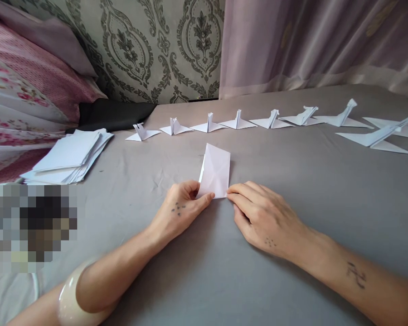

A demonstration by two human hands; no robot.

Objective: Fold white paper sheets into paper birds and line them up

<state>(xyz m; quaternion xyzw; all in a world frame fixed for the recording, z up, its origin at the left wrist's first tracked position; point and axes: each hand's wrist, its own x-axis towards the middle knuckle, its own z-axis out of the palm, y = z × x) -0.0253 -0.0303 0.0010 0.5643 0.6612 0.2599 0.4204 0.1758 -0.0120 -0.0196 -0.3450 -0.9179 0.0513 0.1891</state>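
Observation:
A folded white sheet of paper (216, 170) stands tilted up from the grey cloth, with faint creases across its face. My left hand (182, 203) grips its lower left corner, the thumb lying over the front and the fingers behind. At the lower right corner, my right hand (263, 215) has its fingertips closed on the paper's edge, the thumb tucked beneath. Beyond both hands, several folded paper birds (208, 124) stand in a row with their wings spread.
A stack of white paper sheets (66, 151) lies at the left, near a black cloth (112, 114) and floral fabric (17, 108). Patterned wallpaper (163, 40) and a pinkish curtain (309, 40) rise behind the grey cloth surface (204, 280). A blurred patch covers the lower left.

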